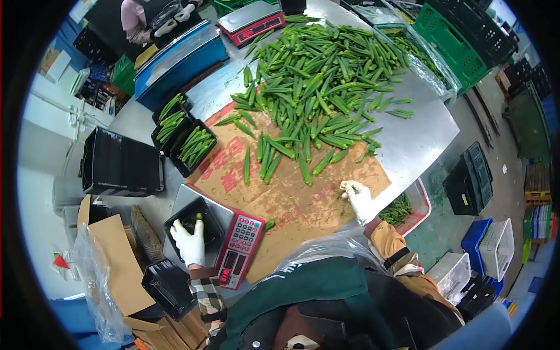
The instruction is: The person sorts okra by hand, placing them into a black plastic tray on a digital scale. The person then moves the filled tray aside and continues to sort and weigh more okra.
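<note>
My left hand point(189, 242), in a white glove, is inside a black tray point(211, 224) with its fingers curled around an okra pod point(199, 216); only the pod's end shows. That tray sits on the steel plate of a red scale point(243, 234) with a keypad and a lit red display. Over the brown cardboard sheet point(291, 207), my right hand point(357, 199), also gloved, has its fingers curled in, and no item shows in it. A large heap of okra point(326, 76) covers the far part of the table, its nearest pods beyond my right hand.
Okra-filled black trays point(195, 144) stand at the left beside a stack of black trays point(122, 163). A crate of okra point(399, 210) is below the table's right edge. Another red scale point(251, 23) stands at the back. A co-worker's gloved hands point(166, 27) show at upper left.
</note>
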The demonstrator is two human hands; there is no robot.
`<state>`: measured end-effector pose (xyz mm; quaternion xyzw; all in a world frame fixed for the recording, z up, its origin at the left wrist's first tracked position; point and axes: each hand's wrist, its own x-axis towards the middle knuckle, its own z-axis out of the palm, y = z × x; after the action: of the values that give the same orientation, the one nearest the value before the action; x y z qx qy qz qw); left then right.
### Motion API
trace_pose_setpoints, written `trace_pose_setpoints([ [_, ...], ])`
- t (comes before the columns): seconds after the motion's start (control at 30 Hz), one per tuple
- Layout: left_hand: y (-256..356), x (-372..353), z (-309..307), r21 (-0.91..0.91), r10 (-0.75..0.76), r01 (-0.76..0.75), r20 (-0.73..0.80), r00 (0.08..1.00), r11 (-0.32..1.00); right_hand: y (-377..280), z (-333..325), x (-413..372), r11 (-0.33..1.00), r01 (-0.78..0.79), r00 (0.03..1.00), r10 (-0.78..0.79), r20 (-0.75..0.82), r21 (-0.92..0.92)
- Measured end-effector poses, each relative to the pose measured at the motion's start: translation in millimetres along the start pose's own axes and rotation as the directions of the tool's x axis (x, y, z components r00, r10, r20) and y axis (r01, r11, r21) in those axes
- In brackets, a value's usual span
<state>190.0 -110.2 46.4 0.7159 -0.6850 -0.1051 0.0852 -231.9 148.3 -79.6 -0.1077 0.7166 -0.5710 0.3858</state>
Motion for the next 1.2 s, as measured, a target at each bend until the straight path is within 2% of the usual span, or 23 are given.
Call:
trace_pose_setpoints([
  [0.03,-27.0,14.8,16.1,-0.185,-0.021,0.028,0.043,0.999,0.982,0.1,-5.0,9.5,1.0,0.001,1.0,-0.001,-0.005,0.01],
  [0.1,-17.2,5.3,3.5,-0.209,-0.045,0.05,0.029,0.999,0.977,-4.0,-23.7,34.4,0.991,0.1,0.992,-0.107,-0.074,-0.088],
  [0.13,-2.9,-4.4,-4.8,-0.051,-0.001,-0.001,-0.045,0.999,0.999,-7.3,-33.7,46.5,0.979,0.166,0.976,-0.18,-0.125,-0.12],
  [0.17,12.1,-13.0,-10.5,-0.049,0.076,-0.083,-0.122,0.99,0.995,-10.4,-43.2,58.6,0.961,0.227,0.952,-0.253,-0.173,-0.157],
  [0.2,35.7,-22.6,-19.5,-0.067,0.138,-0.152,-0.176,0.975,0.986,-19.3,-51.6,67.3,0.92,0.267,0.929,-0.325,-0.176,-0.288],
  [0.27,74.4,-33.7,-24.4,-0.074,0.25,-0.274,-0.238,0.938,0.959,-46.7,-66.1,75.6,0.782,0.32,0.879,-0.456,-0.14,-0.535],
  [0.3,90.3,-36.6,-22.9,-0.065,0.302,-0.327,-0.248,0.92,0.943,-57.7,-69.9,79.0,0.69,0.338,0.874,-0.482,-0.058,-0.64],
  [0.33,115.6,-43.8,-22.4,-0.231,0.287,-0.325,-0.182,0.94,0.917,-67.8,-71.8,82.1,0.582,0.358,0.868,-0.496,0.029,-0.73],
  [0.37,117.3,-41.2,-5.7,-0.266,0.313,-0.346,-0.158,0.937,0.9,-71.8,-74.5,85.8,0.462,0.38,0.859,-0.498,0.121,-0.801],
  [0.4,125.0,-44.1,6.4,-0.28,0.33,-0.355,-0.133,0.934,0.892,-31.4,-84.7,111.3,0.427,0.508,0.799,-0.559,0.224,-0.748],
  [0.5,169.2,-62.3,14.7,-0.21,0.347,-0.36,-0.096,0.933,0.909,-57.6,-132.4,95.7,0.547,0.257,0.945,-0.315,0.088,-0.796],
  [0.53,170.4,-62.9,20.0,-0.164,0.363,-0.379,-0.12,0.924,0.911,-42.0,-161.7,95.5,0.778,0.172,0.977,-0.215,0.001,-0.605],
  [0.6,172.6,-68.8,30.0,-0.058,0.387,-0.401,-0.165,0.907,0.914,5.3,-239.1,114.6,0.889,-0.123,0.981,0.042,-0.188,-0.442],
  [0.67,182.1,-73.8,35.8,0.064,0.426,-0.423,-0.204,0.881,0.904,-28.1,-226.9,101.0,0.81,0.028,0.976,-0.15,-0.161,-0.586],
  [0.7,190.1,-77.2,38.3,0.025,0.444,-0.447,-0.187,0.876,0.894,-48.1,-219.1,93.1,0.751,0.092,0.959,-0.244,-0.145,-0.654],
  [0.73,200.6,-81.0,39.9,-0.013,0.459,-0.468,-0.172,0.872,0.884,-70.6,-197.9,93.1,0.651,0.309,0.909,-0.418,0.012,-0.693],
  [0.77,212.3,-84.8,40.6,-0.052,0.472,-0.486,-0.163,0.866,0.873,-90.0,-177.0,96.5,0.512,0.511,0.805,-0.567,0.175,-0.69],
  [0.83,237.7,-94.7,39.1,-0.123,0.488,-0.502,-0.131,0.863,0.856,-121.8,-136.8,108.1,0.46,0.423,0.897,-0.333,0.291,-0.781],
  [0.9,245.5,-101.9,40.1,-0.073,0.498,-0.508,-0.121,0.859,0.858,-74.3,-102.8,144.1,0.413,0.437,0.862,-0.447,0.24,-0.799],
  [0.93,243.4,-105.1,42.1,-0.063,0.479,-0.487,-0.11,0.871,0.871,-63.6,-90.4,154.6,0.456,0.468,0.835,-0.51,0.208,-0.757],
  [1.0,233.1,-115.5,45.4,-0.037,0.435,-0.438,-0.078,0.897,0.898,-69.6,-71.6,163.8,0.405,0.512,0.813,-0.513,0.275,-0.757],
  [1.07,227.3,-127.0,44.5,-0.105,0.342,-0.343,-0.034,0.939,0.933,-58.8,-60.5,173.6,0.342,0.574,0.76,-0.56,0.33,-0.744],
  [1.2,221.6,-136.9,44.2,-0.196,0.269,-0.263,0.005,0.963,0.945,-59.4,-71.5,182.6,0.443,0.613,0.77,-0.523,0.366,-0.655],
])
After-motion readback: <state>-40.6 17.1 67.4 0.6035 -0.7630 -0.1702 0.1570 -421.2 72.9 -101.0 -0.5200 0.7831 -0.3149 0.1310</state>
